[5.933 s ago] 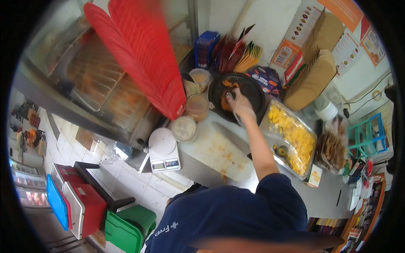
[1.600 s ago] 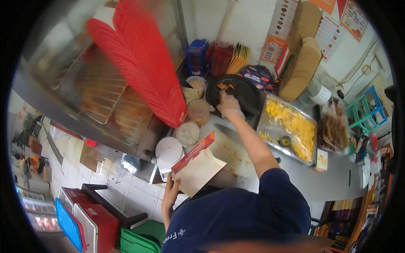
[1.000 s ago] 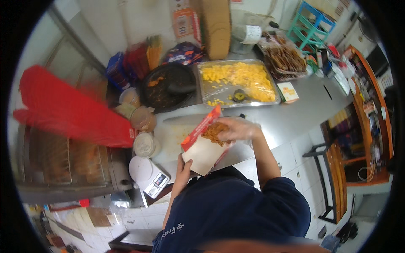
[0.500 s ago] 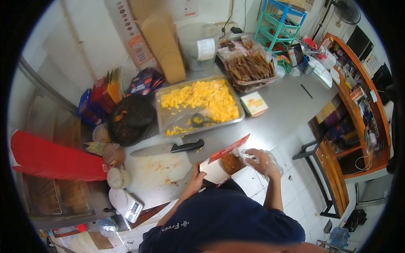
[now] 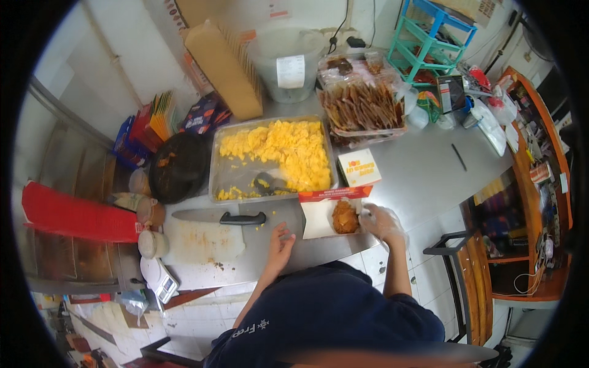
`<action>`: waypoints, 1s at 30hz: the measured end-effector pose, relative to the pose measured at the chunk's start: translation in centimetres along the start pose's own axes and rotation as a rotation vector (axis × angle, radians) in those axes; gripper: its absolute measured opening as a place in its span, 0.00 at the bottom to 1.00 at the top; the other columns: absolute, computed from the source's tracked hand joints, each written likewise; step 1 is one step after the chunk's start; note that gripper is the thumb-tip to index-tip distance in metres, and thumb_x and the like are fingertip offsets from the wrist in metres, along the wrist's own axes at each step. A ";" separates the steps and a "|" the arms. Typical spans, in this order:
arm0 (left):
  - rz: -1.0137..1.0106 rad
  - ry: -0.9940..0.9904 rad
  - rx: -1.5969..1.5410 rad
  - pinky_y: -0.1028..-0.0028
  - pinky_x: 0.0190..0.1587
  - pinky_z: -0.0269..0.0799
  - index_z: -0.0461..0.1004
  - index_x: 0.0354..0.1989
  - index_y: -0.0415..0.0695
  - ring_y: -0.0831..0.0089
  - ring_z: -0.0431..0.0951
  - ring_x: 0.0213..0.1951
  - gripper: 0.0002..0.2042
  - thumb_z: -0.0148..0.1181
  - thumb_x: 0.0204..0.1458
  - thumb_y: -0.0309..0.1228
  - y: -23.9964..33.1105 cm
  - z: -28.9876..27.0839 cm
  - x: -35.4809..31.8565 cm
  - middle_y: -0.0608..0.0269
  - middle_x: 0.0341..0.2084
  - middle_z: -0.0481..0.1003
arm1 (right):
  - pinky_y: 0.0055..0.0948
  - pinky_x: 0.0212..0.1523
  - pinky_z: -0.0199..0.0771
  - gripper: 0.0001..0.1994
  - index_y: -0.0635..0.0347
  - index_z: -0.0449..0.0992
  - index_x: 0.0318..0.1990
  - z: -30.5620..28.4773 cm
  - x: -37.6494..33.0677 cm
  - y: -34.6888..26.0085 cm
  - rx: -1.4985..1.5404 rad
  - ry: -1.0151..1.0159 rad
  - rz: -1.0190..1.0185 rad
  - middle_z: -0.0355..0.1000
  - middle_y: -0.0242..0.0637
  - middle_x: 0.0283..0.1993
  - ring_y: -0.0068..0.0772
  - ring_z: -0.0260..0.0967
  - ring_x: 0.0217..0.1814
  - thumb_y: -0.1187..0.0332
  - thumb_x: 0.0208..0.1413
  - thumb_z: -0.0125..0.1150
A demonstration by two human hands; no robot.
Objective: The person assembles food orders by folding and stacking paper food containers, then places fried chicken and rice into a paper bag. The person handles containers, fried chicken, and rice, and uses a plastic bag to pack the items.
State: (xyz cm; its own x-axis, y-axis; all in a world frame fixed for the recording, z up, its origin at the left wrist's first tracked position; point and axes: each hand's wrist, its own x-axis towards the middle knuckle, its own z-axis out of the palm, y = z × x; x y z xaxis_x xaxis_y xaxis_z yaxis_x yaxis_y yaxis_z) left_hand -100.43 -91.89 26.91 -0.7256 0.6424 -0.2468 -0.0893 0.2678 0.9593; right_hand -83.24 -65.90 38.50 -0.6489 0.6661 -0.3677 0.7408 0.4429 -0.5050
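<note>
An opened cardboard food box point(image 5: 318, 219), white inside with a red-orange flap, sits on the steel counter near its front edge. In its right part lies a browned piece of fried chicken point(image 5: 345, 218). My right hand point(image 5: 383, 224), in a clear plastic glove, grips the box's right side by the chicken, its fingertips partly hidden. Left of the box, my bare left hand point(image 5: 281, 246) is open and apart from it, fingers loosely bent, holding nothing. Behind the box stands a closed small white-and-yellow carton point(image 5: 359, 167).
A metal tray point(image 5: 215, 162) of yellow scrambled egg-like food stands behind. A black-handled knife point(image 5: 242, 218) lies by a stained white cutting board point(image 5: 202, 245). Further left are a black pan point(image 5: 179, 172) and a scale point(image 5: 161, 279). Brown strips fill a tray point(image 5: 362, 109) at the back.
The box has gone from being held tilted at the counter's edge to resting on the counter. My left hand has let go of it; my right hand has come against its right side.
</note>
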 end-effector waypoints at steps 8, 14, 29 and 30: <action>-0.115 0.090 -0.208 0.76 0.34 0.71 0.66 0.57 0.46 0.76 0.76 0.31 0.17 0.53 0.61 0.32 0.4 -0.1 -1.2 0.60 0.34 0.76 | 0.43 0.57 0.66 0.23 0.61 0.72 0.53 -0.4 4.5 -2.4 0.055 -0.112 -0.171 0.72 0.58 0.48 0.56 0.68 0.55 0.69 0.46 0.50; 0.091 0.320 -0.045 0.82 0.29 0.69 0.70 0.53 0.42 0.80 0.75 0.28 0.13 0.54 0.61 0.30 5.4 -1.8 4.9 0.61 0.35 0.76 | 0.42 0.55 0.69 0.25 0.62 0.72 0.54 -0.5 5.4 -1.7 0.198 -0.209 -0.082 0.73 0.57 0.47 0.55 0.71 0.51 0.72 0.44 0.50; 0.581 0.314 0.576 0.66 0.44 0.72 0.65 0.56 0.37 0.63 0.77 0.42 0.30 0.68 0.48 0.38 21.9 -1.3 42.1 0.50 0.36 0.75 | 0.33 0.52 0.71 0.19 0.64 0.71 0.52 7.7 6.8 5.9 0.727 0.046 -0.188 0.74 0.44 0.48 0.36 0.72 0.50 0.66 0.54 0.53; 0.484 0.193 0.560 0.67 0.43 0.72 0.65 0.55 0.37 0.66 0.77 0.40 0.28 0.67 0.49 0.37 22.5 -1.3 41.3 0.52 0.34 0.76 | 0.33 0.52 0.70 0.19 0.65 0.70 0.52 7.9 6.9 6.2 0.709 0.056 -0.197 0.73 0.43 0.48 0.35 0.71 0.50 0.65 0.54 0.53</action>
State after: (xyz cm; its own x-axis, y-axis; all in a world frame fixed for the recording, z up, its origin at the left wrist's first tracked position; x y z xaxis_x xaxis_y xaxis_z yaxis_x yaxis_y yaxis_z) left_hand -133.31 -60.26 38.49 -0.7068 0.6576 0.2607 0.5907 0.3457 0.7291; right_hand -84.48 -63.29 26.61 -0.7346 0.6523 -0.1868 0.3086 0.0760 -0.9482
